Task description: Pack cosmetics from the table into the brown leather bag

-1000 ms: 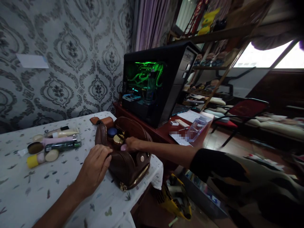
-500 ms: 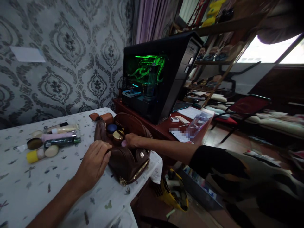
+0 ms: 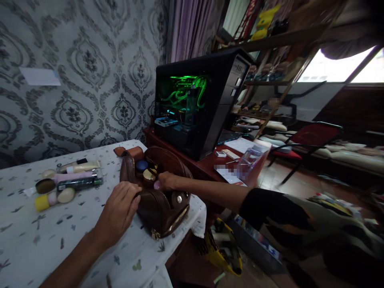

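Note:
An unzipped brown leather bag [image 3: 159, 210] sits at the corner of the cloth-covered table. My left hand [image 3: 121, 208] is closed over the bag's near left rim, thumb outside. Reaching in from the right, my right hand [image 3: 168, 181] is inside the bag with its fingers curled down. A small pink rounded thing [image 3: 157, 185] shows right at those fingers; what they grip is mostly hidden. Beside it in the bag are a jar with a gold lid [image 3: 150, 174] and a round blue-topped container [image 3: 141, 165].
Left on the table lie a dark green tube [image 3: 79, 183], a pink tube [image 3: 75, 175], a yellow-capped bottle [image 3: 42, 202] and other cosmetics. Behind the bag, a black computer case [image 3: 207, 108] stands on a red desk, near a clear plastic bottle [image 3: 253, 156]. A yellow bag [image 3: 225, 256] is below.
The view has shifted slightly, so the scene sits a little lower. Both hands keep their places at the bag, with no clear movement of the things in it.

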`<act>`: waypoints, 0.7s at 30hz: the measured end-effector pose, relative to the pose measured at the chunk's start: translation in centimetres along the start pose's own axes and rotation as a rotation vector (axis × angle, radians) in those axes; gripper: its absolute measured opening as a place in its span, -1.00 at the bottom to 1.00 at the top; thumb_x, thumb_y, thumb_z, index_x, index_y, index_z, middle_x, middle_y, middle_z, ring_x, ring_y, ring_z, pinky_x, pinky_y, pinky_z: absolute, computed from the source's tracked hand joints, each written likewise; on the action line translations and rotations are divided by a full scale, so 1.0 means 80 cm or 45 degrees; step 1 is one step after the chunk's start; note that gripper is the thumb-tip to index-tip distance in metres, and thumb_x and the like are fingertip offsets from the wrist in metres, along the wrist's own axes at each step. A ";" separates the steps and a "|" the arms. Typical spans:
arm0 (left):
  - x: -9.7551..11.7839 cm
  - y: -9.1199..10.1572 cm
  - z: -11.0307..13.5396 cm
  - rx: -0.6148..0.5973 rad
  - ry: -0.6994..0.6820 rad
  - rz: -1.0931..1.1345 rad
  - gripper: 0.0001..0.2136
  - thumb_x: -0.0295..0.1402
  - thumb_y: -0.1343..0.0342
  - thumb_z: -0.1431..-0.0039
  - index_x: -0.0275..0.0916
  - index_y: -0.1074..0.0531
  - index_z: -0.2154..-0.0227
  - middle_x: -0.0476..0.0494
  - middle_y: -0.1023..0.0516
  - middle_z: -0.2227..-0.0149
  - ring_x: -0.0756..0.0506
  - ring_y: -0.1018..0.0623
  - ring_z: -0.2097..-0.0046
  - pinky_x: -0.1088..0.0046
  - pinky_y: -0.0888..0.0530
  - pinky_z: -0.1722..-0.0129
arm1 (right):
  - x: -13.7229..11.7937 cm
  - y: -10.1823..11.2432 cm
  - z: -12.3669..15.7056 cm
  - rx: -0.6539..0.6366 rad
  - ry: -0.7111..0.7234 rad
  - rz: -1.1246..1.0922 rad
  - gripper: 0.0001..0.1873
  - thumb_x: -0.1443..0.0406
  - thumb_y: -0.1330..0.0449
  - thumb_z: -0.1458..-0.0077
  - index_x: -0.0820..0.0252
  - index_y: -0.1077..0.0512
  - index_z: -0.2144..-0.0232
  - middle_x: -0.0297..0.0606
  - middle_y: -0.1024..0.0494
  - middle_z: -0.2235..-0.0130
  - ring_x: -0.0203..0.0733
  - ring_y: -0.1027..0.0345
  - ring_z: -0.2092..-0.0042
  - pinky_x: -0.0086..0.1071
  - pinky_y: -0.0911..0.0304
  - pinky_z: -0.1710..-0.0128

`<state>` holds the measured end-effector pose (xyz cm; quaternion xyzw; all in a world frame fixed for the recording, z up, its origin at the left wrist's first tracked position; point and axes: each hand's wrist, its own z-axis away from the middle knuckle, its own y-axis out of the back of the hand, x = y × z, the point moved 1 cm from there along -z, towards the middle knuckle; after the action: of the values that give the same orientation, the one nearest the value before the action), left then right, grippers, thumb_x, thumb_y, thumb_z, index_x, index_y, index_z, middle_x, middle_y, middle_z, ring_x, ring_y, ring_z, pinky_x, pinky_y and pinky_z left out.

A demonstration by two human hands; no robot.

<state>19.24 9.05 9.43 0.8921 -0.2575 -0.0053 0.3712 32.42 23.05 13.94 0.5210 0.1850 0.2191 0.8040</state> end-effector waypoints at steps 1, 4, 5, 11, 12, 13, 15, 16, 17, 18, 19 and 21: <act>0.000 0.000 0.000 -0.001 -0.001 -0.002 -0.82 -0.37 0.16 -0.40 -0.20 -0.34 0.12 -0.14 -0.51 0.18 -0.16 -0.46 0.09 0.26 -0.38 0.06 | 0.000 0.001 0.002 -0.009 0.024 0.022 -0.63 0.28 -0.28 -0.06 0.41 -0.56 0.10 0.09 -0.62 0.10 0.09 -0.54 0.07 -0.38 -0.42 0.26; 0.000 0.000 0.000 0.013 -0.007 -0.009 -0.82 -0.37 0.16 -0.40 -0.20 -0.34 0.14 -0.15 -0.51 0.18 -0.15 -0.47 0.10 0.26 -0.39 0.07 | 0.001 0.011 0.010 0.006 0.123 0.102 -0.63 0.26 -0.27 -0.09 0.41 -0.55 0.08 0.12 -0.58 0.04 0.13 -0.51 0.02 -0.33 -0.40 0.20; 0.000 0.000 -0.001 0.022 -0.012 -0.014 -0.82 -0.37 0.16 -0.40 -0.21 -0.34 0.14 -0.15 -0.51 0.18 -0.15 -0.47 0.11 0.26 -0.39 0.07 | 0.002 0.016 0.014 0.028 0.158 0.119 -0.61 0.23 -0.27 -0.10 0.39 -0.54 0.07 0.11 -0.57 0.02 0.12 -0.49 -0.01 -0.33 -0.38 0.17; 0.002 0.000 -0.002 0.036 -0.044 -0.067 -0.82 -0.39 0.17 -0.41 -0.23 -0.34 0.14 -0.16 -0.50 0.17 -0.15 -0.45 0.08 0.26 -0.39 0.05 | 0.010 0.066 0.051 0.493 0.339 0.098 -0.72 0.26 -0.10 -0.24 0.28 -0.55 0.15 -0.08 -0.61 0.11 -0.11 -0.48 0.10 -0.43 -0.23 0.19; 0.002 0.000 -0.002 0.034 -0.048 -0.073 -0.82 -0.39 0.17 -0.41 -0.23 -0.34 0.13 -0.16 -0.50 0.17 -0.15 -0.45 0.08 0.25 -0.39 0.04 | 0.011 0.071 0.059 0.577 0.352 0.054 -0.74 0.29 -0.09 -0.24 0.26 -0.55 0.17 -0.13 -0.62 0.16 -0.16 -0.48 0.15 -0.45 -0.21 0.22; 0.002 -0.001 -0.002 0.031 -0.054 -0.075 -0.81 -0.39 0.17 -0.41 -0.23 -0.34 0.13 -0.16 -0.50 0.16 -0.15 -0.45 0.07 0.25 -0.39 0.03 | 0.012 0.075 0.067 0.639 0.358 -0.002 -0.75 0.32 -0.08 -0.24 0.24 -0.56 0.18 -0.18 -0.62 0.19 -0.21 -0.47 0.20 -0.47 -0.19 0.26; 0.001 -0.002 -0.002 0.026 -0.058 -0.079 -0.81 -0.39 0.17 -0.41 -0.23 -0.34 0.13 -0.16 -0.50 0.15 -0.15 -0.45 0.06 0.25 -0.40 0.01 | 0.012 0.072 0.081 0.720 0.387 -0.136 -0.75 0.36 -0.08 -0.24 0.25 -0.56 0.20 -0.24 -0.62 0.26 -0.26 -0.45 0.26 -0.48 -0.17 0.31; 0.000 -0.002 -0.002 0.029 -0.060 -0.083 -0.81 -0.40 0.17 -0.41 -0.23 -0.35 0.12 -0.16 -0.50 0.14 -0.15 -0.45 0.05 0.24 -0.40 -0.01 | 0.012 0.066 0.087 0.743 0.418 -0.208 -0.76 0.37 -0.09 -0.23 0.25 -0.56 0.20 -0.25 -0.62 0.27 -0.27 -0.44 0.28 -0.49 -0.17 0.32; 0.000 -0.003 -0.002 0.032 -0.061 -0.090 -0.81 -0.40 0.16 -0.40 -0.23 -0.35 0.11 -0.16 -0.51 0.13 -0.15 -0.45 0.04 0.23 -0.40 -0.02 | 0.011 0.057 0.092 0.759 0.457 -0.276 -0.78 0.37 -0.10 -0.23 0.26 -0.55 0.20 -0.26 -0.62 0.29 -0.28 -0.44 0.29 -0.49 -0.18 0.33; -0.001 -0.004 -0.002 0.036 -0.062 -0.096 -0.81 -0.41 0.16 -0.40 -0.23 -0.35 0.11 -0.17 -0.51 0.12 -0.14 -0.45 0.03 0.21 -0.40 -0.05 | 0.011 0.046 0.097 0.780 0.503 -0.338 -0.79 0.38 -0.11 -0.23 0.27 -0.55 0.21 -0.26 -0.61 0.29 -0.27 -0.44 0.29 -0.49 -0.21 0.32; -0.002 -0.004 -0.002 0.037 -0.062 -0.100 -0.80 -0.41 0.16 -0.40 -0.23 -0.36 0.10 -0.17 -0.51 0.11 -0.14 -0.46 0.01 0.18 -0.40 -0.08 | 0.009 0.033 0.100 0.812 0.560 -0.391 -0.80 0.38 -0.12 -0.22 0.27 -0.54 0.20 -0.25 -0.61 0.28 -0.27 -0.44 0.28 -0.48 -0.24 0.29; -0.002 -0.007 -0.001 0.026 -0.062 -0.100 -0.79 -0.43 0.15 -0.38 -0.23 -0.36 0.07 -0.17 -0.52 0.08 -0.13 -0.47 -0.02 0.14 -0.38 -0.15 | 0.006 0.006 0.106 0.925 0.692 -0.461 -0.81 0.37 -0.11 -0.23 0.26 -0.52 0.20 -0.21 -0.59 0.24 -0.23 -0.46 0.24 -0.43 -0.32 0.22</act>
<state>19.36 9.53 9.11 0.9048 -0.2314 -0.0388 0.3553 37.23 17.06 17.64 0.6514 0.5402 0.1251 0.5179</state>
